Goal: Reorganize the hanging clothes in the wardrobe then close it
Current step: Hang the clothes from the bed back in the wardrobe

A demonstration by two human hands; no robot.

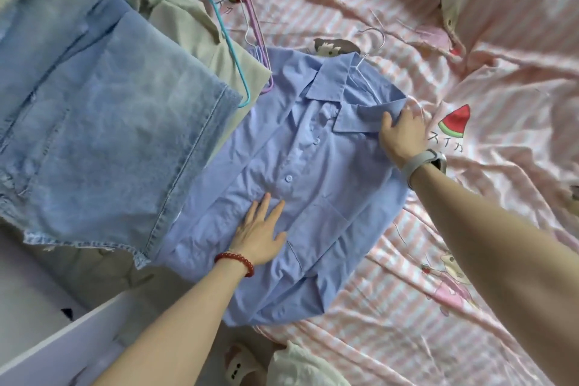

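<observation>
- Light-blue button-up shirt (pixel 300 194): lies front-up and buttoned on the pink striped bedsheet (pixel 407 307), collar toward the far side; its left edge is tucked under the denim garment (pixel 103 122).
- Wire hanger (pixel 372 41): the hook pokes out above the collar; the frame appears to sit inside the shirt, though the cloth hides it.
- Left hand (pixel 260 235): fingers straight, palm flat on the lower front beside the button placket; it holds nothing and only pins the cloth.
- Right hand (pixel 404 131): thumb and fingers pinch the shoulder and collar tip at the shirt's right edge.
- Step in hand, by my reading: squaring the shirt on its hanger. Keep the flat palm anchoring the body while the pinching hand draws the shoulder seam over the hanger end.
- Loose hangers (pixel 238 34): teal and lilac, piled near the collar, on the beige garment (pixel 191 31); keep the hook free of them.
- Wardrobe: not in view.
</observation>
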